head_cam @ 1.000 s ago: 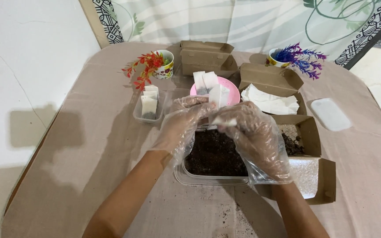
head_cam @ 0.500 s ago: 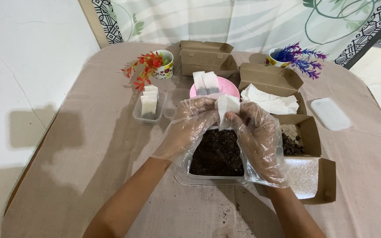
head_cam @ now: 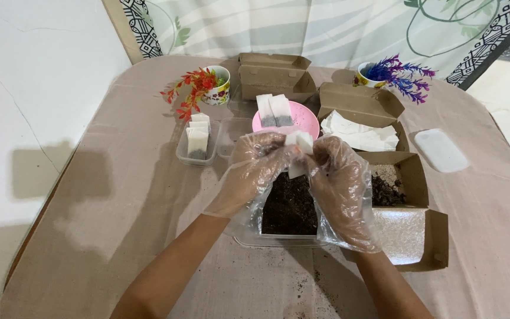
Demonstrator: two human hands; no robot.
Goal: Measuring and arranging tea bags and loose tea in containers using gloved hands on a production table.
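Note:
Both hands wear loose clear plastic gloves. My left hand [head_cam: 254,168] and my right hand [head_cam: 340,183] meet over a clear tub of dark soil [head_cam: 289,208] and pinch a small white paper sachet [head_cam: 298,147] between their fingertips. The sachet hangs upright above the soil. Just beyond it, a pink bowl [head_cam: 302,121] holds two similar filled sachets [head_cam: 274,110]. A small clear tray [head_cam: 197,145] to the left holds several more sachets.
An open brown box with white papers [head_cam: 361,121], an open box with dark material [head_cam: 396,180] and a closed box [head_cam: 273,77] stand around the tub. Two cups with artificial flowers [head_cam: 208,88] [head_cam: 391,74] sit at the back. A white lid [head_cam: 441,150] lies right.
Both hands have lifted from just above the soil, and the white sachet is now held higher between the fingertips. Nothing else on the table has moved.

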